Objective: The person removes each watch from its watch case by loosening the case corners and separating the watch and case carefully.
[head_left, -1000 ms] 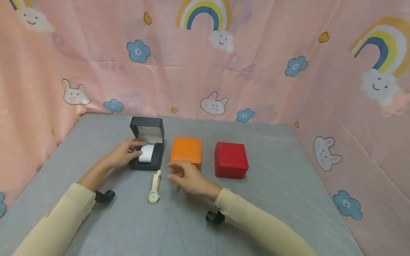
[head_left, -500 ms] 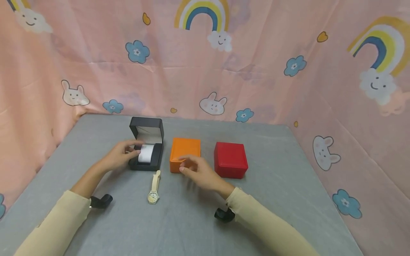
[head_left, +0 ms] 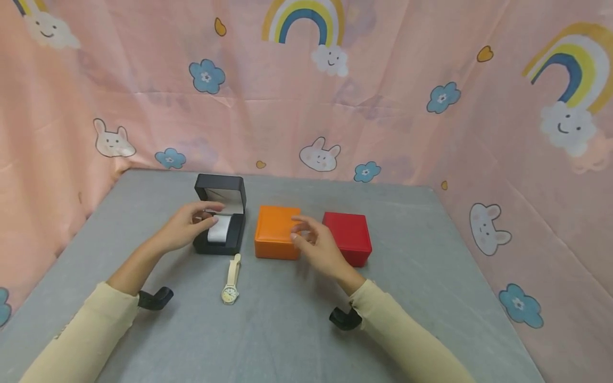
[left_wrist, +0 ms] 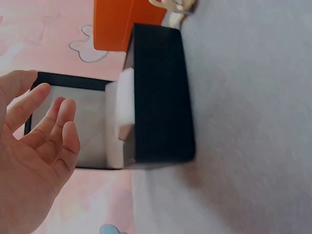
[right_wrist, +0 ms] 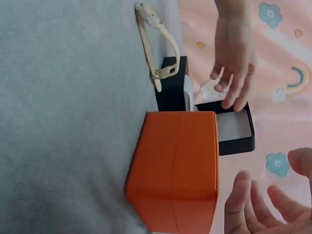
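Observation:
A black watch box (head_left: 234, 239) stands with its lid up at the back left, a white cushion (head_left: 218, 230) inside it. My left hand (head_left: 179, 227) hovers over the box's left side, fingers loosely bent and holding nothing. In the left wrist view a gap shows between its fingers and the cushion. The right hand (head_left: 323, 250) hangs in the air by the right edge of an orange box (head_left: 274, 226), with its fingers relaxed and nothing in them. It partly hides a closed red box (head_left: 351, 234). A cream wristwatch (head_left: 232, 279) lies in front of the black box.
All these things stand on a grey cloth-covered table (head_left: 268, 340). A pink patterned curtain (head_left: 383, 122) hangs behind it and on both sides. Each sleeve's cuff has a black wrist camera mount (head_left: 346, 319) hanging below it.
My right hand has moved to the right, from in front of the orange box to the space before the red one. The left hand has barely shifted; the boxes and watch stay put.

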`<control>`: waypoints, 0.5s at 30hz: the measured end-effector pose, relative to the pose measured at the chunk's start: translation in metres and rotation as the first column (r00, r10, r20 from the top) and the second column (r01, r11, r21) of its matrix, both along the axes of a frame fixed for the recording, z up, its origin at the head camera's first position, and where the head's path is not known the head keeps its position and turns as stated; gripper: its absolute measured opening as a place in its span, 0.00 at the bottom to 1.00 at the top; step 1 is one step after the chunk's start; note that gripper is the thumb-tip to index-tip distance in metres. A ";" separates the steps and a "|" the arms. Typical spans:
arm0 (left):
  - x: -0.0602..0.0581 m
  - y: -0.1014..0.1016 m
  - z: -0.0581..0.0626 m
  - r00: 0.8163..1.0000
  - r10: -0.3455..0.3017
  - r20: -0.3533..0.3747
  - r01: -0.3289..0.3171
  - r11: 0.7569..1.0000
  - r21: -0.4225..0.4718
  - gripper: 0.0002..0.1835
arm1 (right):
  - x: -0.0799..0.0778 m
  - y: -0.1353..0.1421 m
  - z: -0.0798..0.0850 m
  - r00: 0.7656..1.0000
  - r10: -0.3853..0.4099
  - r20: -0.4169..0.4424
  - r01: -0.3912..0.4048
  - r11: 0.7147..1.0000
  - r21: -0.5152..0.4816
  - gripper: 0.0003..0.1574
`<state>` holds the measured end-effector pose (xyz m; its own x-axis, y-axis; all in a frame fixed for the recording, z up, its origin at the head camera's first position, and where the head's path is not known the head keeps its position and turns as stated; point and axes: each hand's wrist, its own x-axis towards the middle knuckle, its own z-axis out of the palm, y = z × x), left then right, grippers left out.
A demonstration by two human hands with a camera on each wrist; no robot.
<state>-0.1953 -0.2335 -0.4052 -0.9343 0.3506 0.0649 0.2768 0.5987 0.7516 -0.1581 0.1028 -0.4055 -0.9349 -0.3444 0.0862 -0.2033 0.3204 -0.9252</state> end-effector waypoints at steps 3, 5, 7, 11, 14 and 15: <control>0.002 0.007 0.005 1.000 -0.003 -0.014 0.003 1.000 0.017 0.21 | 0.001 0.001 -0.005 0.999 -0.039 -0.010 0.039 0.999 0.020 0.31; 0.002 0.013 0.008 1.000 -0.006 -0.022 0.007 1.000 0.015 0.21 | 0.002 0.002 -0.008 0.998 -0.058 0.004 0.058 0.998 0.022 0.33; 0.001 0.018 0.010 1.000 -0.013 -0.024 0.014 1.000 0.012 0.21 | 0.003 0.002 -0.010 0.997 -0.076 0.018 0.076 0.997 0.021 0.34; -0.002 0.027 0.011 0.999 -0.034 -0.035 0.034 0.999 0.015 0.21 | 0.005 0.001 -0.011 0.993 -0.109 0.048 0.108 0.994 0.017 0.38; -0.004 0.033 0.012 0.998 -0.053 -0.045 0.053 0.999 0.011 0.21 | 0.004 0.002 -0.014 0.987 -0.122 0.099 0.121 0.992 0.016 0.43; -0.005 0.035 0.012 0.997 -0.061 -0.046 0.062 0.998 0.011 0.21 | 0.004 0.002 -0.015 0.985 -0.122 0.122 0.121 0.992 0.021 0.45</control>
